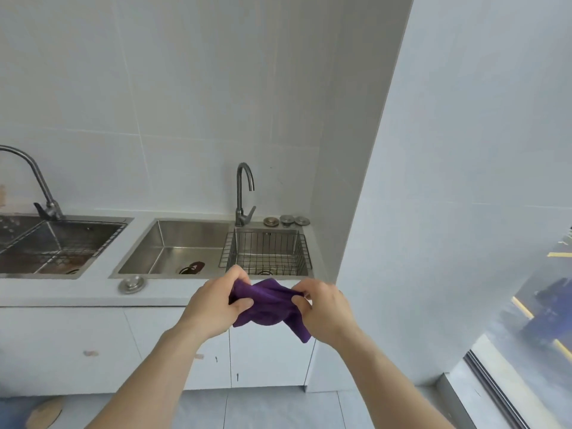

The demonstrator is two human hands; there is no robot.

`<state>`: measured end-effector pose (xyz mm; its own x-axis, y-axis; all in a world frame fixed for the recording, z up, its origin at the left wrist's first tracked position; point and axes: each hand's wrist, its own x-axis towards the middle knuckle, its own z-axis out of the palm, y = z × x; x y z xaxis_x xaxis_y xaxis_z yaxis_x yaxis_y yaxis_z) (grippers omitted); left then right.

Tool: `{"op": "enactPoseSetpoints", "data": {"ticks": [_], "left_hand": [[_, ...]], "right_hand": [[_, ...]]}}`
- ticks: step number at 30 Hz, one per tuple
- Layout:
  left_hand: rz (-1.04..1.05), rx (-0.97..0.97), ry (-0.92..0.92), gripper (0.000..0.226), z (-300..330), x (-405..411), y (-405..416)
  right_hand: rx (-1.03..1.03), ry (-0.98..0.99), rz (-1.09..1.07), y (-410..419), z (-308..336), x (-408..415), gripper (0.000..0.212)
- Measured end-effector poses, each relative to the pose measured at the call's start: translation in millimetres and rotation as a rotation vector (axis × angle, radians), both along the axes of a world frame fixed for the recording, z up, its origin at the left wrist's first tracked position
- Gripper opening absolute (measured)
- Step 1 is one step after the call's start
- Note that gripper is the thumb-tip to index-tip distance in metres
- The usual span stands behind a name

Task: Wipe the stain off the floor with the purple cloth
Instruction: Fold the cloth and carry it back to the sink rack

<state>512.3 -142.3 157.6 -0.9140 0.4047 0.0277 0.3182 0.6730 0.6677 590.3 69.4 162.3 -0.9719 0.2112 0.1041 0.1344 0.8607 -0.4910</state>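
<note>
The purple cloth (268,305) hangs bunched in the air in front of the counter edge, held between both hands. My left hand (216,305) grips its left end with fingers and thumb pinched. My right hand (325,308) grips its right end, and a corner of the cloth dangles below that hand. A brownish patch (45,413) lies on the grey floor at the bottom left, partly cut off by the frame edge.
A white counter (62,292) with two steel sinks (173,252) runs across; the right one holds a wire basket (267,252). Two taps (244,193), several drain plugs (131,284). White cabinet doors (269,357) below. A wall (448,212) and window on the right.
</note>
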Motion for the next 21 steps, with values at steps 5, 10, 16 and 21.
{"op": "enactPoseSetpoints", "data": {"ticks": [5,10,16,21], "left_hand": [[-0.011,0.036,0.041,0.025,15.9,-57.6,-6.8],[-0.049,0.065,0.065,0.026,21.5,-115.7,-12.9],[-0.058,0.026,0.072,0.019,7.4,-170.9,-10.2],[-0.029,-0.026,0.059,0.016,-20.7,-219.8,4.6]], "right_hand": [[0.011,0.026,-0.025,-8.4,16.2,-54.2,0.018],[0.011,0.049,-0.06,-15.9,26.6,-108.8,0.017],[-0.009,0.044,-0.102,-15.5,12.2,-159.5,0.02],[-0.021,-0.009,-0.112,-4.8,-16.9,-208.9,0.019]]}}
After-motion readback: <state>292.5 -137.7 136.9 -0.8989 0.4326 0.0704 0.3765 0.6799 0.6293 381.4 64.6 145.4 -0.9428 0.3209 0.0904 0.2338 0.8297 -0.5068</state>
